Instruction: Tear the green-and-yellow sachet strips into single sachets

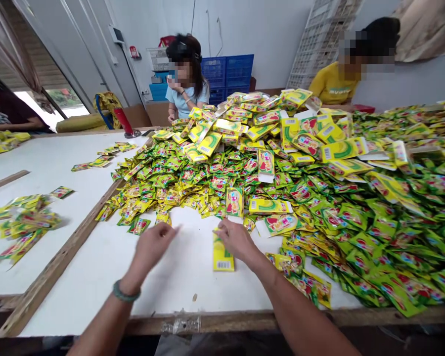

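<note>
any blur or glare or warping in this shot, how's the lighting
In the head view, the wide-angle lens makes the door frame lean, the bright window at far left is blown out, the glossy sachets show small highlights under soft, even light, and the left hand looks slightly soft.

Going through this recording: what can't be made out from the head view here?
- Barcoded yellow carton: upper end hidden by the right hand.
- Printed sachets: small print too small to read.
- Co-worker in a yellow shirt: arms and hands largely hidden behind the heap.
- Person at far left: cut off by the left edge.
</note>
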Action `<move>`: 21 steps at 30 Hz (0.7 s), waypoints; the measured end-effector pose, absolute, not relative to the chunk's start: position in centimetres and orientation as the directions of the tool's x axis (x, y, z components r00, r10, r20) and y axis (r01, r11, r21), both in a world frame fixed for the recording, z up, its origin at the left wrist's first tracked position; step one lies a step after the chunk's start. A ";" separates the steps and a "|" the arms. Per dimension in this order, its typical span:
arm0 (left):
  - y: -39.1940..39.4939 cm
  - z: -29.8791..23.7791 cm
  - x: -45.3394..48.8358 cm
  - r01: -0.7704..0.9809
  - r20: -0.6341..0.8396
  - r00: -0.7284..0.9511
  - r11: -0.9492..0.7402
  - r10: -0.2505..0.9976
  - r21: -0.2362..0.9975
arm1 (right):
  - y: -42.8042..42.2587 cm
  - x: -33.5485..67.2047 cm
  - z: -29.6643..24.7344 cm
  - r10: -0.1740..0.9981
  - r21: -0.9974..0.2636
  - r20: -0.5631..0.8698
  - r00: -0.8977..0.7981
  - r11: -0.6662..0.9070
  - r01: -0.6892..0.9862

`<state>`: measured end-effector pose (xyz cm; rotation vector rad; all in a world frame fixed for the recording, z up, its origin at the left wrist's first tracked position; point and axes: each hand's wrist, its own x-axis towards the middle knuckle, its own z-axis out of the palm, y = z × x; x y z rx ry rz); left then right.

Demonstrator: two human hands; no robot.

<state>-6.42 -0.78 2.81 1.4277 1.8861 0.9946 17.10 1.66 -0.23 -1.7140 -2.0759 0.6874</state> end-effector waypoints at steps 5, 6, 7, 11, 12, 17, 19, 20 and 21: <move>-2.4 -0.2 -0.1 0.770 0.038 -0.078 0.036 0.996 0.637 | 4.0 16.0 0.9 0.927 -0.415 0.183 -0.327 0.374 0.829; -2.2 -0.3 0.3 0.785 0.067 -0.057 0.003 0.996 0.620 | 4.6 15.9 1.0 0.913 -0.311 0.214 -0.348 0.401 0.862; -1.7 -0.3 0.6 0.802 0.092 -0.045 -0.019 0.995 0.597 | 5.2 15.9 1.1 0.907 -0.216 0.216 -0.362 0.406 0.888; 2.1 0.0 0.9 0.867 0.152 0.031 -0.102 0.988 0.487 | 6.0 16.5 0.5 0.925 -0.009 0.137 -0.354 0.358 0.934; 3.2 0.0 1.1 0.873 0.154 0.088 -0.151 0.984 0.464 | 5.8 16.8 0.2 0.922 0.011 0.136 -0.362 0.364 0.931; 7.0 -1.1 2.6 0.834 0.139 0.197 -0.241 0.970 0.497 | 4.2 17.9 -0.5 0.896 0.026 0.165 -0.412 0.414 0.910; 7.9 -1.7 2.6 0.805 0.128 0.134 -0.184 0.983 0.565 | 3.8 18.1 -0.6 0.883 0.013 0.179 -0.434 0.439 0.898; 8.2 -1.8 2.4 0.782 0.117 0.097 -0.148 0.988 0.605 | 3.6 18.2 -0.7 0.878 -0.004 0.187 -0.441 0.449 0.893; 8.5 -1.9 2.1 0.753 0.104 0.057 -0.112 0.993 0.648 | 3.6 18.4 -0.8 0.876 -0.037 0.198 -0.440 0.455 0.890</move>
